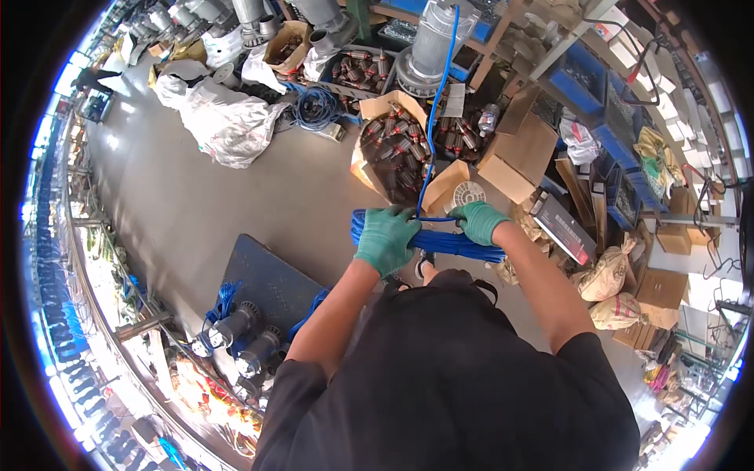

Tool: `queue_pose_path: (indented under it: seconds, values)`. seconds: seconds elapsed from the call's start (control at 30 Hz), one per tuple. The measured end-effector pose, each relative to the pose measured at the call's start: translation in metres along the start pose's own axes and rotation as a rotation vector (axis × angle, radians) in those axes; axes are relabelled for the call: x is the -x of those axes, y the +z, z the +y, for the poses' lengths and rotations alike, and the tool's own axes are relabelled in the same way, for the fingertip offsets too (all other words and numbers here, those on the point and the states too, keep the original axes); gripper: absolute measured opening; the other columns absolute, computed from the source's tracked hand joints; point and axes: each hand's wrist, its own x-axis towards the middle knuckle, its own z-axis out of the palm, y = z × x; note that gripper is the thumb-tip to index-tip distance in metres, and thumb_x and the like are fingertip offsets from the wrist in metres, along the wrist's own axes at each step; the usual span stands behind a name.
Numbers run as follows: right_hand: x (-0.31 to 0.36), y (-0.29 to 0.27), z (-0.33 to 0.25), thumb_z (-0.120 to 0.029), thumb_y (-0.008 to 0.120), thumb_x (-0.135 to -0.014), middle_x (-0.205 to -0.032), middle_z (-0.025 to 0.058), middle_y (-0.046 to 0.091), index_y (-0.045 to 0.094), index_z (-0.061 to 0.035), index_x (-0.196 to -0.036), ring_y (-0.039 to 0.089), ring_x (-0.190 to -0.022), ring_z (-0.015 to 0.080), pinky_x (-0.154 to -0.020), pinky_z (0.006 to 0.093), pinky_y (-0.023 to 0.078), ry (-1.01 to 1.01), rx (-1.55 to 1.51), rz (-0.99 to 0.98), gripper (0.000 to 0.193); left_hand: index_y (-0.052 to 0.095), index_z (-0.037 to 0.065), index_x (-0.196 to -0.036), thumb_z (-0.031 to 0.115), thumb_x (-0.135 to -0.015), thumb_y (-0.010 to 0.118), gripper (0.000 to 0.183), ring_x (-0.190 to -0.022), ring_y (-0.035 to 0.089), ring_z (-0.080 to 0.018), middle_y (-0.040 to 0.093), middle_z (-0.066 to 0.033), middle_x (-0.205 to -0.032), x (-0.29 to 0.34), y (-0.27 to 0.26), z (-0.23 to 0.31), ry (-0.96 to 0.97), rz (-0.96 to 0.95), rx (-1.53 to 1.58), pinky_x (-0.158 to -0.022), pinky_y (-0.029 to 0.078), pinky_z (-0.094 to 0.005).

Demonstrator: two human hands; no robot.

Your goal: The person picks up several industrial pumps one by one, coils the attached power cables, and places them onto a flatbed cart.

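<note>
A long coiled bundle of blue cable (457, 246) lies crosswise in front of my body. My left hand (389, 238), in a green glove, is closed around its left part. My right hand (481, 221), gloved the same way, pinches a strand of blue cable just above the bundle's right part. That strand runs between both hands. From near my left hand a single blue cable (430, 141) rises to the top of a grey metal pump housing (440, 45). Beyond my right hand shows a round, pale slotted disc (469, 194).
Past my hands stands an open carton (369, 177) of dark red-banded parts. Cardboard boxes (528, 145) and blue bins (585, 78) crowd the right. White sacks (228, 122) lie on the far-left floor. A dark platform (271, 271) with pump units (263, 349) is at my left.
</note>
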Motion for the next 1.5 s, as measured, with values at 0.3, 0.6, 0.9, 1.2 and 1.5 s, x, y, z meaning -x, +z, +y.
queue_pose_path:
  seconds: [0.3,0.6,0.9,1.2,1.5]
  values:
    - [0.019,0.001,-0.029,-0.039,0.084,-0.078,-0.113,0.0202,0.071,0.063,-0.0055,-0.128,0.069,-0.105,0.0387,-0.092,0.0466,0.054,-0.288,0.192,0.417,0.064,0.067,0.016,-0.122,0.031,-0.082,0.071,0.042,-0.095,0.071,-0.0364,0.075,-0.0141,-0.101,-0.053,-0.021,-0.010,0.037,-0.368,0.099,-0.095,0.047,-0.0467]
    - [-0.042,-0.023,0.019,-0.033,0.082,-0.078,-0.103,0.0102,0.076,0.071,-0.0095,-0.124,0.072,-0.088,0.0252,-0.086,0.0399,0.057,-0.122,-0.398,-0.669,0.053,0.053,0.009,-0.139,0.035,-0.085,0.072,0.062,-0.108,0.067,-0.0441,0.071,-0.0225,-0.117,-0.065,-0.034,0.003,-0.191,-0.595,0.285,-0.096,0.052,-0.0475]
    - [-0.111,0.023,0.051,-0.032,0.080,-0.082,-0.097,0.0102,0.074,0.070,-0.0099,-0.124,0.070,-0.079,0.0232,-0.073,0.0380,0.059,-0.019,-0.919,-1.214,0.048,0.058,0.012,-0.135,0.045,-0.083,0.075,0.064,-0.113,0.068,-0.0372,0.071,-0.0135,-0.119,-0.045,-0.004,0.016,-0.144,-0.441,-0.412,-0.093,0.051,-0.0494]
    - [-0.049,-0.021,-0.018,-0.040,0.084,-0.076,-0.111,0.0141,0.068,0.059,-0.0067,-0.138,0.068,-0.103,0.0307,-0.092,0.0444,0.051,-0.289,0.307,0.149,0.074,0.073,0.004,-0.113,0.027,-0.078,0.080,0.042,-0.078,0.073,-0.0207,0.075,-0.0134,-0.099,-0.126,-0.037,-0.109,-0.368,-1.203,0.701,-0.074,0.058,-0.0358]
    - [-0.120,-0.050,-0.001,-0.040,0.083,-0.074,-0.112,0.0157,0.074,0.070,-0.0068,-0.127,0.071,-0.098,0.0305,-0.087,0.0415,0.055,-0.016,-0.515,-0.575,0.064,0.069,0.011,-0.127,0.048,-0.083,0.077,0.058,-0.109,0.069,-0.0262,0.073,-0.0146,-0.108,-0.172,-0.094,-0.116,0.112,-0.619,0.133,-0.102,0.048,-0.0456]
